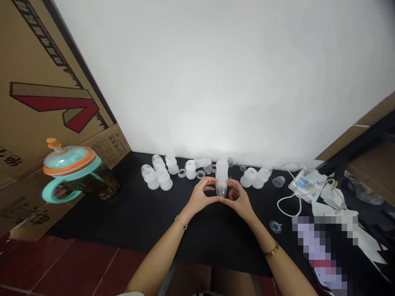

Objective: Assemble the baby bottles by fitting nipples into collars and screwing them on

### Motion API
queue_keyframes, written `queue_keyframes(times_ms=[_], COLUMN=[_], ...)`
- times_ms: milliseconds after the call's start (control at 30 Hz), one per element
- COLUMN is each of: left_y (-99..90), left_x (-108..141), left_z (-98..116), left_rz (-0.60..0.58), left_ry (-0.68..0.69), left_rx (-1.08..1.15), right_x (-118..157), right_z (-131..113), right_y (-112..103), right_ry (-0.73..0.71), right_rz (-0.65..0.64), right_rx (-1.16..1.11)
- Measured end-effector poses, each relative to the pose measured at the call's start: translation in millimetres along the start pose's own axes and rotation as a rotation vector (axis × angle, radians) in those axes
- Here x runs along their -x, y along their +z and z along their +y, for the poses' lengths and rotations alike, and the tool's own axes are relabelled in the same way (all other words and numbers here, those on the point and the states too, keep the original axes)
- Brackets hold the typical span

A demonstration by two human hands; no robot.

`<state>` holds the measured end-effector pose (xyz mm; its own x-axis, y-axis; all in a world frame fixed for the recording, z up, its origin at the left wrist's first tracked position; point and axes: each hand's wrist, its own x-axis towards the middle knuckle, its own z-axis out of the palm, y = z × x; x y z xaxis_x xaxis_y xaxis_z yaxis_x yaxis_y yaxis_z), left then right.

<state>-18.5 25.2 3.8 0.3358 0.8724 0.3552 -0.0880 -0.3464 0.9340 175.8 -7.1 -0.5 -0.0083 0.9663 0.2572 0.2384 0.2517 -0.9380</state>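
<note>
Between my two hands is a white baby bottle [221,169], turned upside down with its clear cap [221,191] pointing toward me. My left hand [202,194] grips it from the left, fingers at the collar and thumb by the cap. From the right, my right hand [240,199] holds it the same way, its thumb near the other one. Behind the hands lie loose rings [200,174] and an open white bottle [191,169]. Another open bottle [247,177] and a capped bottle [262,177] are just right of my right hand.
Several capped bottles [164,179] stand left on the black table [129,222]. A large jug [92,176] with a teal handle is farther left, beside a cardboard box [37,61]. Rightward are a clear cap [278,181], a silicone nipple [275,227], a power strip [305,185] and cables.
</note>
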Motion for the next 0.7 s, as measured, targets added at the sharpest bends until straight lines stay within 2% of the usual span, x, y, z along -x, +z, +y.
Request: queue_keyframes(times_ms=[700], left_y=[2.7], left_x=[1.6], left_z=[-0.1], left_rz=[-0.003], left_ry=[0.0], left_rx=[0.025], right_x=[2.2], right_z=[0.7], right_y=[-5.7], right_ry=[0.011], right_rz=[0.015], right_rx=[0.046])
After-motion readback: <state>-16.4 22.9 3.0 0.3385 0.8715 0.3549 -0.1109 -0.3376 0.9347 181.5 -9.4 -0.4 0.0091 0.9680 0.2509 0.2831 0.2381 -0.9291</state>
